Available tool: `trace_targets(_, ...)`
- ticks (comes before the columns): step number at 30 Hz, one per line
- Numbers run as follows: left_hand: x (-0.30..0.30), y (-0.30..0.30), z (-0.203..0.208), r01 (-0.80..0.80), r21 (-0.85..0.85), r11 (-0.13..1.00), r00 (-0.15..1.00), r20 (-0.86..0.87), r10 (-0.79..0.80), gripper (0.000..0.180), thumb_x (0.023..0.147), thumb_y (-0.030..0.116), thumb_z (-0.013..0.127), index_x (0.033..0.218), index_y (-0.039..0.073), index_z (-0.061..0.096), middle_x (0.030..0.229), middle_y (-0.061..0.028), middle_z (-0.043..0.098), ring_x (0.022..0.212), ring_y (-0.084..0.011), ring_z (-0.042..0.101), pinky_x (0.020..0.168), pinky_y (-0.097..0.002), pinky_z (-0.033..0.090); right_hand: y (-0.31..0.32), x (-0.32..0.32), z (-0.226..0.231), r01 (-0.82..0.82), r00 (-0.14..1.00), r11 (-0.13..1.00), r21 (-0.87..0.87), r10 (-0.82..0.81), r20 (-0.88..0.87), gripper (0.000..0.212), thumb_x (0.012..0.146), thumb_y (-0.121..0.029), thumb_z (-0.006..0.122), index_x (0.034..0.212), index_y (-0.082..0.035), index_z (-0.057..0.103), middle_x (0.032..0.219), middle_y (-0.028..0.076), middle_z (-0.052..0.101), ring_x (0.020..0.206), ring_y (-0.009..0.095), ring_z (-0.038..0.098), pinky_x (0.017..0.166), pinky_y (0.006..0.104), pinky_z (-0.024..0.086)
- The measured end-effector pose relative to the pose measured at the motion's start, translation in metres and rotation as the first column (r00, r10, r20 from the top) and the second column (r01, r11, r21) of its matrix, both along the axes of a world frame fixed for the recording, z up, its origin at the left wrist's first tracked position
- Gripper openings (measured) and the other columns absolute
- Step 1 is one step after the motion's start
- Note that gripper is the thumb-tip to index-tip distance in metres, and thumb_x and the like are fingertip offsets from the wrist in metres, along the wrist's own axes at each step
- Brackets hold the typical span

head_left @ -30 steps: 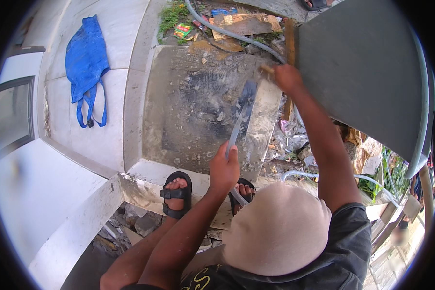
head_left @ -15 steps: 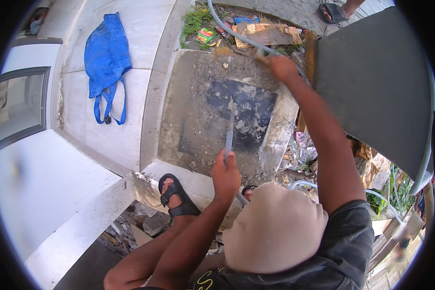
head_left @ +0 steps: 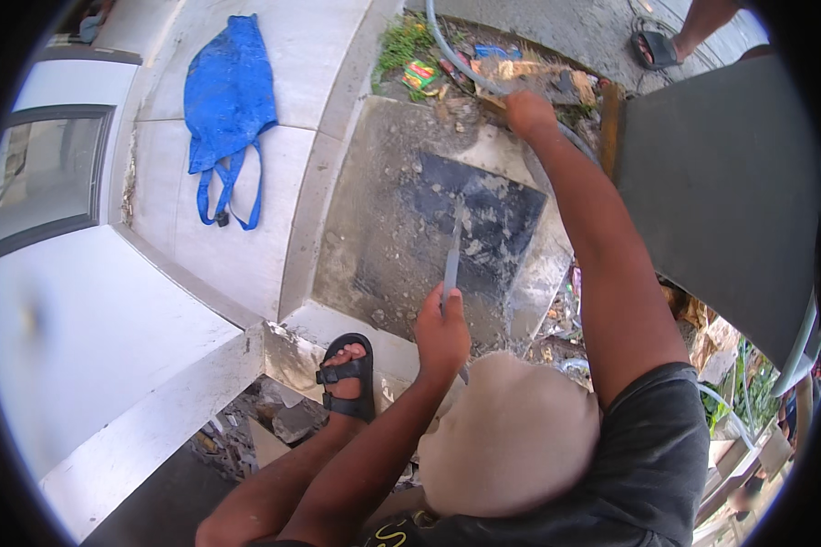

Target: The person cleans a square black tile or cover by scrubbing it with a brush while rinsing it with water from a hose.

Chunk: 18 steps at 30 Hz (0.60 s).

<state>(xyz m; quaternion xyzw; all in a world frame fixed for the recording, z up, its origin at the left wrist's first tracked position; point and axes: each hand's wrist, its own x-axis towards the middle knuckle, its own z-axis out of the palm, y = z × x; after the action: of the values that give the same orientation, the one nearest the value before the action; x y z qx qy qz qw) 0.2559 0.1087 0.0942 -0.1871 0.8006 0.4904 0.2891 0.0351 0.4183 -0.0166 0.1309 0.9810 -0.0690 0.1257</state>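
My left hand is closed round a pale grey hose, its end directed at the slab. Water runs from it onto a dark square patch on the dirty concrete slab. At the slab's far right edge, my right hand is closed on a small tan block-like thing, mostly hidden by the fingers and blurred. A second grey hose curves past the right hand. Bits of grit lie over the slab, and a pale wet area shows below the right hand.
A blue bag lies on white tiles to the left. Litter and weeds border the slab's far edge. A large dark grey panel stands at right. A sandalled foot of another person is at far right. Beige cloth covers the lower middle.
The view has shifted, so the scene sits farther right. My right hand has moved left and away across the slab's far part. The left hand keeps its hold on the hose.
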Motion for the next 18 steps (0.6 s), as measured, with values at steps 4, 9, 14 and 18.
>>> trace_targets(4, 0.001, -0.008, -0.003, -0.090, 0.011, 0.996, 0.996, 0.004, 0.090, 0.043, 0.100, 0.031, 0.054, 0.128, -0.002, 0.059, 0.087, -0.0121, 0.066, 0.079, -0.0210, 0.063, 0.074, -0.0370, 0.048, -0.040, -0.014, 0.004, -0.032, 0.998, 0.983, -0.182, 0.022, -0.055, 0.024, 0.089, -0.022, 0.059, 0.107, -0.015, 0.074, 0.101, 0.017, 0.073, 0.097, 0.036, 0.070, 0.085, 0.0494, 0.056)
trace_targets(9, 0.003, -0.011, -0.005, -0.112, -0.013, 0.994, 0.993, -0.051, 0.111, 0.039, 0.101, 0.025, 0.056, 0.131, -0.001, 0.058, 0.074, 0.0011, 0.053, 0.062, -0.0075, 0.047, 0.057, -0.0261, 0.040, -0.073, -0.031, -0.012, -0.344, 0.934, 0.914, -0.215, 0.357, 0.024, 0.024, 0.087, -0.022, 0.061, 0.104, -0.011, 0.073, 0.106, 0.018, 0.071, 0.102, 0.036, 0.069, 0.090, 0.0475, 0.055)
trace_targets(14, 0.012, -0.026, 0.001, -0.249, -0.068, 0.966, 0.965, -0.095, 0.242, 0.041, 0.102, 0.027, 0.054, 0.130, -0.002, 0.056, 0.078, -0.0015, 0.055, 0.066, -0.0092, 0.052, 0.061, -0.0294, 0.044, -0.056, -0.069, 0.006, 0.087, 0.985, 0.993, -0.078, -0.098, -0.139, 0.024, 0.093, -0.014, 0.054, 0.109, -0.011, 0.070, 0.103, 0.021, 0.071, 0.099, 0.036, 0.070, 0.081, 0.0490, 0.057)
trace_targets(18, 0.028, -0.048, 0.009, -0.425, -0.128, 0.896, 0.903, 0.009, 0.429, 0.041, 0.101, 0.029, 0.051, 0.129, -0.001, 0.055, 0.092, -0.0201, 0.067, 0.085, -0.0336, 0.066, 0.079, -0.0425, 0.049, -0.145, 0.019, 0.036, -0.541, 0.833, 0.817, -0.198, 0.553, 0.009, 0.027, 0.086, -0.010, 0.058, 0.111, -0.008, 0.068, 0.097, 0.018, 0.070, 0.090, 0.037, 0.071, 0.077, 0.0475, 0.058)
